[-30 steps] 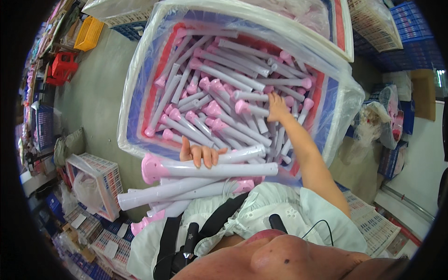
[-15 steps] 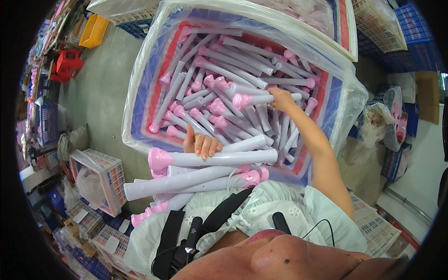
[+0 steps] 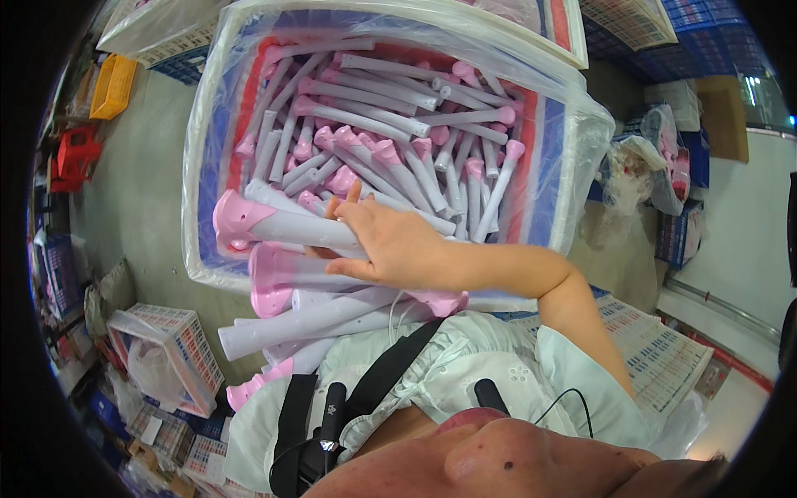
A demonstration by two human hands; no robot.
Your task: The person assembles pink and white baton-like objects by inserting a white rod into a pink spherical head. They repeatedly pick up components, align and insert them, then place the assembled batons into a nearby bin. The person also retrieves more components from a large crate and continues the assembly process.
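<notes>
My right hand (image 3: pixel 390 241) reaches in from the right, its fingers and thumb closed around a pale lilac plastic tube with a flared pink end (image 3: pixel 286 227). This tube lies over a stack of similar tubes (image 3: pixel 307 322) resting crosswise against my front, their pink ends pointing both ways. My left hand is mostly hidden under the stack and behind my right hand; only bits of skin show beside the held tube. Just beyond is a large bin (image 3: pixel 554 166) lined with clear plastic, holding many more such tubes (image 3: pixel 374 116).
A second lined bin (image 3: pixel 573 33) adjoins the far right corner. White-and-blue crates (image 3: pixel 162 353) stand on the floor at left, near a red stool (image 3: pixel 76 158) and a yellow crate (image 3: pixel 114 85). Bagged parts (image 3: pixel 627 178) and a cardboard sheet (image 3: pixel 722 116) are at right.
My right hand has come out of the bin's right side toward my left, bringing a tube onto the stack. The left hand has become mostly covered. The view has shifted slightly.
</notes>
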